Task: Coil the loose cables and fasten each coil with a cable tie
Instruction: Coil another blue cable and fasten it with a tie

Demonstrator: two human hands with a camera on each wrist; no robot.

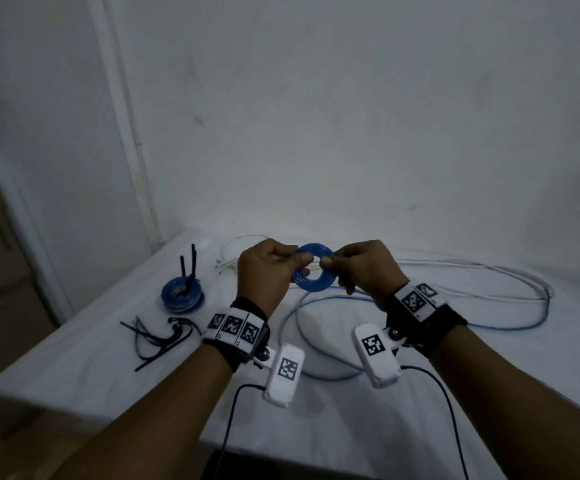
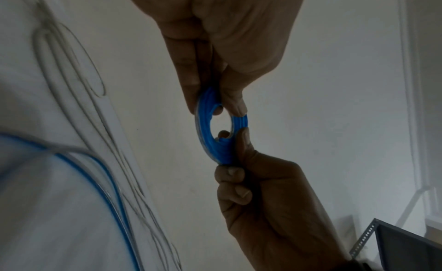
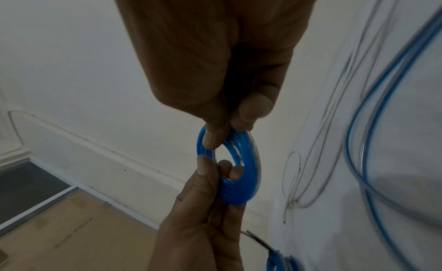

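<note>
Both hands up over the bench (image 1: 316,427): left hand (image 1: 264,271) and right hand (image 1: 368,268) each pinching the small blue coil (image 1: 311,284), not tied. Far left, finished coils (image 1: 183,297), probably two stacked, ties sticking up. Loose ties (image 1: 158,337) near left; blue cable (image 1: 454,327) and white cable (image 1: 489,271) uncoiled at right

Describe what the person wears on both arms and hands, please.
Both hands, left hand and right hand, are bare, forearms sleeveless. Each wrist carries a black strap with white square-coded markers and a white camera box, also marked, trailing a thin black cable.
</note>
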